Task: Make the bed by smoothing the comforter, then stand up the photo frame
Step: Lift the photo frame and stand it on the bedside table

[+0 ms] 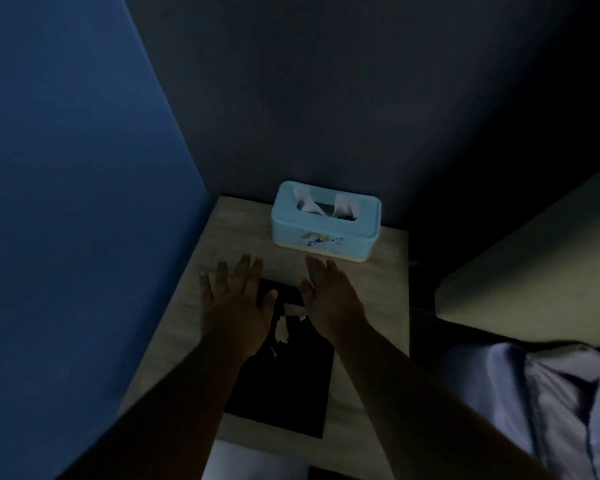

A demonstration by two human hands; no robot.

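Observation:
The photo frame [284,382] lies flat, dark back up, on the wooden nightstand [378,271], with a torn pale patch near its far end. My left hand [236,299] hovers over the frame's far left corner, fingers spread and holding nothing. My right hand [329,292] is over the far right corner, fingers straight and apart. Whether either hand touches the frame is unclear in the dim light. A fold of the pale blue comforter [548,403] shows at the lower right.
A light blue tissue box [326,223] stands at the back of the nightstand, just beyond my fingertips. Blue walls close in at the left and behind. The bed's headboard or mattress edge [534,271] rises at the right.

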